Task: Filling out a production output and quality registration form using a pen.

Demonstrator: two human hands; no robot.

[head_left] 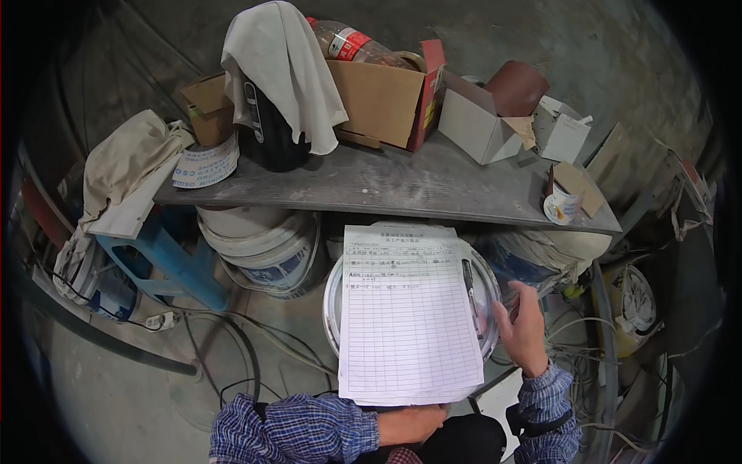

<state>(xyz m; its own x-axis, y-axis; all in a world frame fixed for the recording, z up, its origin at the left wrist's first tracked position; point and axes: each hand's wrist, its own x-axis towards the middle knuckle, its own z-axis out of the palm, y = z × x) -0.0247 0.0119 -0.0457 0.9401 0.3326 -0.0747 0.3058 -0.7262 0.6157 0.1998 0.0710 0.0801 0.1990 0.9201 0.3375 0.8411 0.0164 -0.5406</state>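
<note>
A stack of printed form sheets (pixel 410 332) with a ruled table lies on a round white bucket lid (pixel 332 309) in front of me. Handwriting fills its upper rows. Along the right edge of the sheets rests a dark pen (pixel 468 278). My right hand (pixel 524 329) is held at the right rim of the lid, fingers apart, with nothing in it. Below the bottom edge of the sheets my left hand (pixel 425 421) reaches across my lap. Its fingers are hidden, so its grip does not show.
A dusty grey bench (pixel 386 182) crosses behind, bearing a cloth-draped black container (pixel 274 139), a cardboard box (pixel 379 100) with a plastic bottle (pixel 355 46), and a white box (pixel 479 127). Buckets (pixel 267 247) and a blue stool (pixel 166 259) stand around. Cables (pixel 255 363) cross the floor.
</note>
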